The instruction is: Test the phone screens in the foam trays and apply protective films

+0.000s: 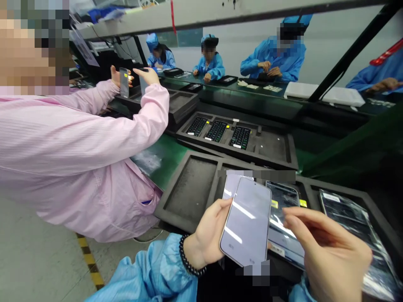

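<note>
My left hand (pixel 211 235) is wrapped round the edge of a smartphone (pixel 248 218), its lit pale screen facing me. To the right, my right hand (pixel 333 251) hovers with half-curled fingers, thumb and index tips near each other, and nothing visible in them. Below both hands lies a dark foam tray (pixel 185 188) with recesses. Behind the held phone is another phone with a pale screen (pixel 231 184). Beneath my right hand's fingertips sits a phone with a yellow sticker (pixel 281 195). A film-wrapped phone (pixel 343 209) lies at the tray's right, partly covered by my hand.
Behind is a second foam tray (pixel 273 147) with several dark, stickered devices (pixel 217 131). At left, a co-worker in a pink coat (pixel 78 138) holds a phone (pixel 124 83). Several people in blue sit across the bench. A metal beam (pixel 195 19) spans above.
</note>
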The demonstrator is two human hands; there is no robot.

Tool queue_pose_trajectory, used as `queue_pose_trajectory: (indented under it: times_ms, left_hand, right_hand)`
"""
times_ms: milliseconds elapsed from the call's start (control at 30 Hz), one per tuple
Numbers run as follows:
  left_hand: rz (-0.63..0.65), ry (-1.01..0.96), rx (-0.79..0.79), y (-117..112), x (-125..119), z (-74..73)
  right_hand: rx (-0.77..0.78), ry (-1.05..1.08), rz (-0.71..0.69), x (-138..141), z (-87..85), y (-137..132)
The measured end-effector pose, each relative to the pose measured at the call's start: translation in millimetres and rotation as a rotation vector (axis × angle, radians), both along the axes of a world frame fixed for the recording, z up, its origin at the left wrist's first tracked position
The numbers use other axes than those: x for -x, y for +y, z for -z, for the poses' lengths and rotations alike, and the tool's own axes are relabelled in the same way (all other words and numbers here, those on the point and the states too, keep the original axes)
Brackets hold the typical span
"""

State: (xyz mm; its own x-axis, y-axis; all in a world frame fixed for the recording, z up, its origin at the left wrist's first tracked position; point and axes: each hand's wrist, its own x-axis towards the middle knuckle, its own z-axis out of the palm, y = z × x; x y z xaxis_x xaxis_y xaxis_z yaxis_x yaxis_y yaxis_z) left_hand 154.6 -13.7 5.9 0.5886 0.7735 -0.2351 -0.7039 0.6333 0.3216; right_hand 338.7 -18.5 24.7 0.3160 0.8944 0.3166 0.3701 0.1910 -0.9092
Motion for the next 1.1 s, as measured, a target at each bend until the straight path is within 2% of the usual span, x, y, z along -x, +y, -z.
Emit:
queue_pose_trajectory:
  times_ms: [67, 200, 300, 400, 567, 700, 767, 967, 1100]
  left_hand:
    - [0.016, 0.022, 0.03, -3, 1, -5.0]
    - [0.017, 0.083, 0.039, -6, 4, -12.7]
    - [0.038, 0.107, 0.021, -7, 6, -14.1]
    - [0.054, 0.107, 0.01, -8, 7, -13.9]
    - [0.064, 0.129, 0.035, -9, 8, -13.6]
    - [0.061, 0.149, 0.074, -8, 7, -13.8]
    - [0.061, 0.159, 0.074, -8, 7, -13.4]
    - [0.049, 0.198, 0.069, -7, 8, -12.0]
    - [0.016, 0.201, 0.032, -7, 7, -13.7]
  right_hand:
    - [-0.032, -0.015, -0.014, 4, -0.9, -2]
    - [-0.073, 0.01, -0.187, 11, -4.2, -2]
    - [-0.159, 0.059, -0.255, 13, -5.9, -1]
    - [-0.195, 0.052, -0.291, 12, -6.8, -2]
    - [-0.169, -0.029, -0.291, 9, -7.0, -4]
    - [-0.299, 0.069, -0.345, 12, -4.9, -1]
    - [-0.326, 0.057, -0.321, 13, -2.4, 0]
    - [-0.268, -0.196, -0.128, 6, 5.9, -3]
    - [-0.278, -0.191, -0.043, 2, 4.4, -5]
